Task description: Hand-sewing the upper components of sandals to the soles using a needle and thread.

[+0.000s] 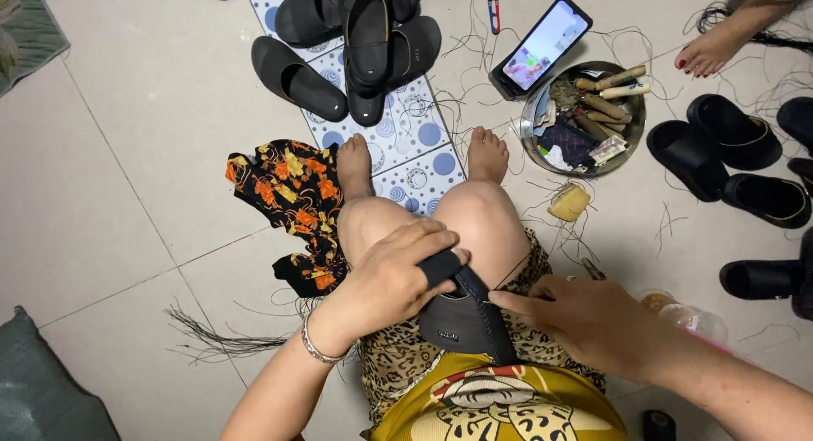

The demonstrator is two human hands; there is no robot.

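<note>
My fingers [423, 242] of the left hand [389, 280] curl over the top of a black rubber slipper upper [466, 318], grasping it against my lap, the forefinger wrapped in a black fabric guard [440, 267]. My right hand [584, 318] pinches the slipper's right edge between thumb and forefinger, fingers clenched tight; whether they hold a needle I cannot tell. The slipper rests on my leopard-print skirt [398, 356], just below my bare knees.

On the pale tiled floor [127, 178], a heap of finished black slippers [356, 43] lies at the top edge on a blue-dotted mat [419, 144]. A round steel dish of wooden-handled tools [584, 119] sits towards the right, a lit smartphone [542, 47] touching its upper rim, and a yellow block [569, 202] lies just below it. An orange-flowered black cloth [288, 204] lies beside my left foot. Another person's bare foot [716, 47] shows at the top right corner, near more black slippers [728, 153].
</note>
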